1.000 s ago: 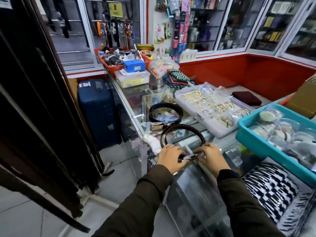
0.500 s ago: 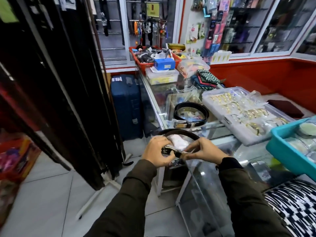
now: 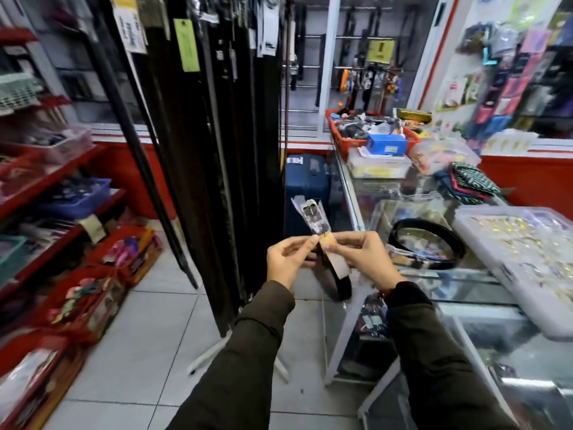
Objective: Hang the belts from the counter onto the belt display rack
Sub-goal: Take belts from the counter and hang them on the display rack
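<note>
My left hand [image 3: 286, 262] and my right hand [image 3: 367, 259] both grip a dark coiled belt [image 3: 336, 279] in the air, just left of the glass counter [image 3: 446, 276]. Its plastic-wrapped buckle [image 3: 311, 217] points upward between my fingers. A second coiled black belt [image 3: 429, 243] lies on the counter top to the right of my hands. The belt display rack [image 3: 217, 144] stands on the floor to the left of my hands, with several long dark belts and paper tags hanging from it.
A grey tray of gold bangles [image 3: 524, 252] sits on the counter at right. A red basket [image 3: 369, 135] and a blue box [image 3: 386, 144] stand at its far end. A blue suitcase [image 3: 307, 193] stands behind the rack. Red shelves [image 3: 52, 181] line the left.
Both hands lifted the nearer belt off the counter and carried it left; the buckle now points upward. My view turned left, bringing the hanging rack and red shelves into sight.
</note>
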### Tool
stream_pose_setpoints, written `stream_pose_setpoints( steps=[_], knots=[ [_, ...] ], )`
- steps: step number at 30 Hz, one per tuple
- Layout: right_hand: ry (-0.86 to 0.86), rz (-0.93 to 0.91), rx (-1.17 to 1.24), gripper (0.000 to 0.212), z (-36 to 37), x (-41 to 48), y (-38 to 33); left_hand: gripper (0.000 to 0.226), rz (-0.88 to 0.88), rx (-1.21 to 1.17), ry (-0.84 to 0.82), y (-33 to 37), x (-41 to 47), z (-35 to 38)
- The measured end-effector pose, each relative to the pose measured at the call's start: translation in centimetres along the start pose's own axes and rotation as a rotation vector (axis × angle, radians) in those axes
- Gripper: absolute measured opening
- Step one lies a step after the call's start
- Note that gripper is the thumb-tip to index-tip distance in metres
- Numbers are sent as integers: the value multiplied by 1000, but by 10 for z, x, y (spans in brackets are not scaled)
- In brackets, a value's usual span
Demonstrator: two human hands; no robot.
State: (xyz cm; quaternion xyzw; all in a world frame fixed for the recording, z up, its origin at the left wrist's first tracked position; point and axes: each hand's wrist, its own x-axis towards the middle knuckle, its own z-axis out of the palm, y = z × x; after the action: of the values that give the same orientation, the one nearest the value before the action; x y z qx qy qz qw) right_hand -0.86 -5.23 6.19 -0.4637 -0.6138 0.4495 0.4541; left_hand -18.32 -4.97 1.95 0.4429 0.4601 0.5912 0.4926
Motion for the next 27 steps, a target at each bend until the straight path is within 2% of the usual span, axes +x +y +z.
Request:
stream_pose_setpoints(
  steps=[4,6,9,13,15,19,27],
  knots=[
    [5,-34,14,18,22,12,-1,11,20,-55,94,15,3,-11],
    [-5,-82,-59,18,33,18,-1,18,39,-61,159,19,3,-17],
    [-55,-109,-141,22,48,23,-5,10,61,-47,214,23,3,-27],
    [-23,-134,-39,19,59,28,-12,3,112,33,283,26,1,-41],
    [-4,-149,35,18,65,30,-18,10,111,22,275,32,2,-47],
    [-7,-155,202,19,74,41,-38,24,113,-157,157,54,6,-55],
    [-101,-283,294,20,106,84,-112,13,329,-109,220,140,40,-78]
  ],
)
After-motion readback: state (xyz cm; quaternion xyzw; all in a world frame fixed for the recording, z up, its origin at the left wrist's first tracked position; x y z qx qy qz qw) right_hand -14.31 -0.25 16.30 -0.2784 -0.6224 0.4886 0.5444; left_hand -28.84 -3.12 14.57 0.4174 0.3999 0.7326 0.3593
